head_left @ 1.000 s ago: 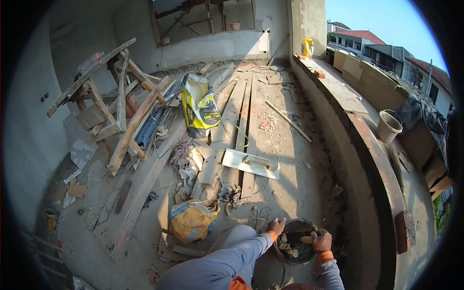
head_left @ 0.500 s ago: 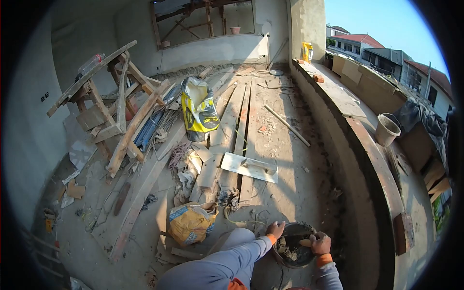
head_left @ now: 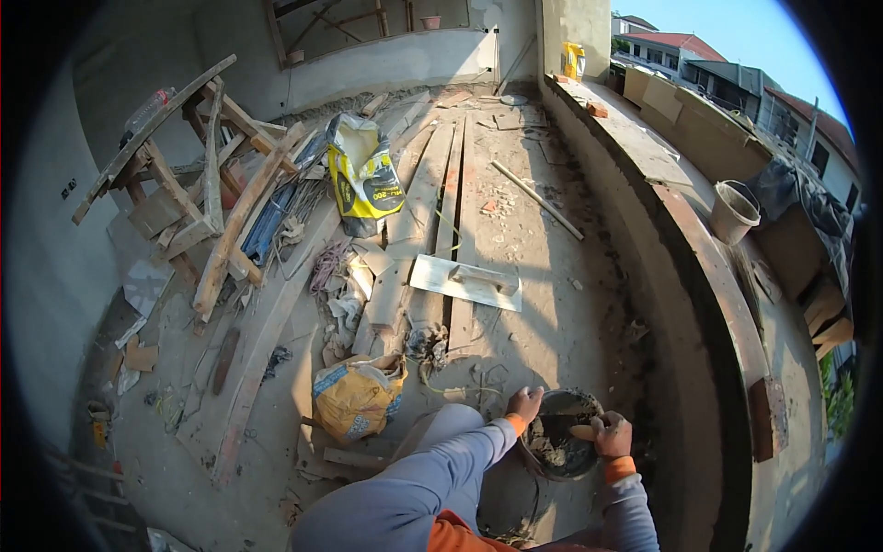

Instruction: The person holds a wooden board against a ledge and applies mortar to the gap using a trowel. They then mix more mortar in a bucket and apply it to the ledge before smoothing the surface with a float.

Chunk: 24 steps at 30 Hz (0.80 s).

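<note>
A black bucket holding wet grey mortar stands on the floor at the lower right. My left hand is closed on its rim at the upper left. In my right hand, at the rim's right side, is a trowel; its light wooden handle shows, while the blade cannot be made out against the bucket's dark inside. Farther forward, a plastering float with a flat pale plate and a handle on top lies across the planks.
A crumpled yellow-brown sack sits left of my knee. Beyond it stands an open yellow and grey bag beside long planks. Wooden trestles lean at the left. A low wall runs along the right, with a pale bucket beyond.
My view has tilted down and shifted slightly, so the surroundings sit higher in the picture. Both hands stay at the bucket, the left on its rim and the right on the trowel.
</note>
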Each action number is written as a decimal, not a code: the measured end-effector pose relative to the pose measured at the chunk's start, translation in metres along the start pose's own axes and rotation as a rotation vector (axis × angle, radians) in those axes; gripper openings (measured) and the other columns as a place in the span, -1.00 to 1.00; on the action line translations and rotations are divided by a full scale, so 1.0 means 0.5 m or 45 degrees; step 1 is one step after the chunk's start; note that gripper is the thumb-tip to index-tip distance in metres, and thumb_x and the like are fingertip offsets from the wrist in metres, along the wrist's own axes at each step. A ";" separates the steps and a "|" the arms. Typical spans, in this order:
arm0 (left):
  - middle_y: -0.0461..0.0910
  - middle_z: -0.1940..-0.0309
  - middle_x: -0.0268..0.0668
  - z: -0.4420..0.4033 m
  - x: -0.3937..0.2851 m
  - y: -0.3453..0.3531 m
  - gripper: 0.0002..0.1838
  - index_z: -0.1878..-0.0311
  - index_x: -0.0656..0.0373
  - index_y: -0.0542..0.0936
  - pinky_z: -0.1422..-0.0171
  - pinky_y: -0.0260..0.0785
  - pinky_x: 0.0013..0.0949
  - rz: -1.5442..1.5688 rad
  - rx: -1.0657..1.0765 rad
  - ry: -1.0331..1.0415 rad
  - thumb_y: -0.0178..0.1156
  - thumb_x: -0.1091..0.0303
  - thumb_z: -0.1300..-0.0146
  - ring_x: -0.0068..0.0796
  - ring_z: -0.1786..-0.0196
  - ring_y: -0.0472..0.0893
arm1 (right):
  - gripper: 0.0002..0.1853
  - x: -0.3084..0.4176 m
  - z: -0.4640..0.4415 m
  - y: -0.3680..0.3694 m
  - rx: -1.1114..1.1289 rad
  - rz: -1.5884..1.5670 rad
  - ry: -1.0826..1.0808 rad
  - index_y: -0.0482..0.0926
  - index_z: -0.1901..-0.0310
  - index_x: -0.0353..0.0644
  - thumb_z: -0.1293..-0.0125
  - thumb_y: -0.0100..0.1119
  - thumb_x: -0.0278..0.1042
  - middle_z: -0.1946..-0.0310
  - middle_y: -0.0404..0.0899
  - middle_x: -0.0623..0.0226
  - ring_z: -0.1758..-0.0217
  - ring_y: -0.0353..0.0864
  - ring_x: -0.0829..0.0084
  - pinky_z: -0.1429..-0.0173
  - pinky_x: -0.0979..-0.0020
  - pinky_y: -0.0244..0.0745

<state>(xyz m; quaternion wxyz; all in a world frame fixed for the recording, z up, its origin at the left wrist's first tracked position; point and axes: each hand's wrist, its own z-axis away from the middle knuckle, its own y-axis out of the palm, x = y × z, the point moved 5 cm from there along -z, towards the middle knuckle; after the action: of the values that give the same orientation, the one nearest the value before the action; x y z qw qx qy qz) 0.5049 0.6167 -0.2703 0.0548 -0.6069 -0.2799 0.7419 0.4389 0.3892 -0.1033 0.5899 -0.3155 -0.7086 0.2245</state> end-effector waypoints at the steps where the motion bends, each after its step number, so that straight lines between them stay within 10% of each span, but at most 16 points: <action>1: 0.60 0.29 0.12 0.000 -0.002 -0.001 -0.42 0.29 0.31 0.58 0.07 0.41 -0.05 0.010 0.057 -0.033 0.07 -0.16 -0.20 0.15 0.12 0.57 | -0.79 0.001 0.000 0.000 0.011 -0.005 0.005 0.62 0.45 -0.30 -0.02 0.22 -0.28 0.49 0.58 -0.01 0.40 0.60 0.00 0.26 0.18 0.50; 24: 0.60 0.33 0.11 0.010 -0.018 -0.011 -0.45 0.33 0.30 0.58 0.09 0.41 -0.05 0.021 0.037 0.002 0.07 -0.13 -0.19 0.16 0.16 0.58 | -0.78 0.003 0.004 -0.003 0.029 0.023 0.017 0.63 0.45 -0.29 -0.01 0.22 -0.27 0.48 0.60 0.00 0.39 0.61 0.02 0.23 0.18 0.51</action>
<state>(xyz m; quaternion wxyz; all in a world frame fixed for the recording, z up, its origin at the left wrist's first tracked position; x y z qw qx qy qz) 0.5009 0.6157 -0.2593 0.0576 -0.6088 -0.2641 0.7459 0.4364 0.3894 -0.1017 0.5962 -0.3166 -0.6991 0.2357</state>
